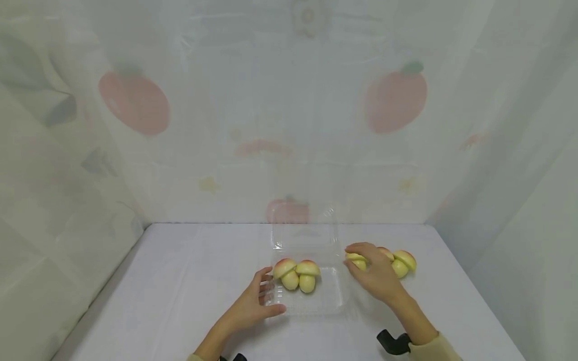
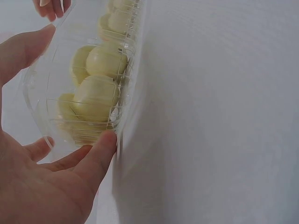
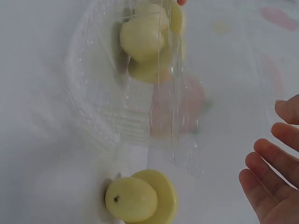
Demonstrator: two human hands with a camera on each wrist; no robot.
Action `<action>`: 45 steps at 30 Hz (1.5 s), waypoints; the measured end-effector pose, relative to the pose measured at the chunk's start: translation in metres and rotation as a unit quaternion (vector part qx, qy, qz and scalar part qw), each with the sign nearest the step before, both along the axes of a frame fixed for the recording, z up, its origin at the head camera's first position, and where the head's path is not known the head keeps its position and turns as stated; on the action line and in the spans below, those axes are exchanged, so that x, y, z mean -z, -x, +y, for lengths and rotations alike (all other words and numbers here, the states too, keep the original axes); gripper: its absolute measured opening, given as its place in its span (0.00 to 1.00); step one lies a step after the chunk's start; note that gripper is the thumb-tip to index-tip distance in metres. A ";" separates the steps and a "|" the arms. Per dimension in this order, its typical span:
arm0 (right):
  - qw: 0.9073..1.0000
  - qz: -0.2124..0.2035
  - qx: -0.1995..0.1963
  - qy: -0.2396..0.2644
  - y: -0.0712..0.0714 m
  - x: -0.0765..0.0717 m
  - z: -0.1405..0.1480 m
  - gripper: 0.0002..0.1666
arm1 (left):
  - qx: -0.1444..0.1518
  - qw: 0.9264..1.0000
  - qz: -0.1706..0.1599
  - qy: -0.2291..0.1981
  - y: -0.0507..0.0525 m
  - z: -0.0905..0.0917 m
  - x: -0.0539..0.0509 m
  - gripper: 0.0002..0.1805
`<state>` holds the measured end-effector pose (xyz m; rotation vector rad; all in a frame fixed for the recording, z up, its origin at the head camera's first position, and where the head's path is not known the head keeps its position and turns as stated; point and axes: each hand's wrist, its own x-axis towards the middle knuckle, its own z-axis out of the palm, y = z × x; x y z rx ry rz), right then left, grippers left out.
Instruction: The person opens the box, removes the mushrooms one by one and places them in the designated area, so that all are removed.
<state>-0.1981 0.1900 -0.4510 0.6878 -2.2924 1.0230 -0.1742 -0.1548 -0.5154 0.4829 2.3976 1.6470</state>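
Note:
A clear plastic clamshell box (image 1: 331,301) stands with its lid (image 1: 307,235) raised at the back. Inside it, toward the left, are two yellow mushroom-shaped pieces (image 1: 307,276) with red-tinted caps. My left hand (image 1: 253,303) holds the box by its left front corner, fingers on the end wall (image 2: 93,158) and thumb along the front. Right of the box, my right hand (image 1: 375,273) hovers with fingers spread around a similar mushroom-shaped piece (image 1: 356,260). In the right wrist view the fingers (image 3: 275,163) are apart from that piece (image 3: 133,199).
Beyond my right hand lie more mushroom-shaped pieces (image 1: 404,263), one partly hidden by the hand. A white cloth covers the table (image 1: 180,281). Pale curtains with printed fruit (image 1: 397,100) hang behind and at both sides. Black wrist mounts (image 1: 394,343) show below the hands.

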 end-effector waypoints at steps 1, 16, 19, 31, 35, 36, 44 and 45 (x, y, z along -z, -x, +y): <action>1.000 -0.004 0.000 -0.001 -0.001 0.000 -0.002 0.17 | 0.000 1.000 0.001 0.000 0.000 0.000 0.000 0.56; 0.998 -0.052 -0.017 -0.019 0.001 0.005 -0.030 0.18 | 0.008 1.000 0.004 -0.002 0.001 -0.001 0.004 0.57; 0.998 -0.051 -0.021 -0.021 0.001 0.008 -0.036 0.17 | 0.007 1.000 -0.002 -0.003 0.001 -0.001 0.002 0.56; 0.997 -0.048 -0.058 -0.024 0.008 0.020 -0.055 0.17 | 0.005 1.000 -0.008 -0.011 -0.002 0.000 0.000 0.56; 0.996 -0.062 -0.065 -0.024 0.011 0.023 -0.059 0.17 | 0.005 1.000 -0.007 -0.012 -0.001 0.000 0.000 0.56; 0.995 -0.070 -0.065 -0.027 0.012 0.024 -0.059 0.16 | 0.005 1.000 -0.007 -0.012 -0.002 0.001 0.000 0.56; 0.988 -0.135 -0.068 -0.034 0.017 0.030 -0.066 0.19 | 0.002 1.000 -0.002 -0.008 -0.001 0.001 0.001 0.55; 0.987 -0.141 -0.065 -0.036 0.017 0.030 -0.068 0.19 | 0.001 1.000 -0.002 -0.006 -0.001 0.001 0.001 0.55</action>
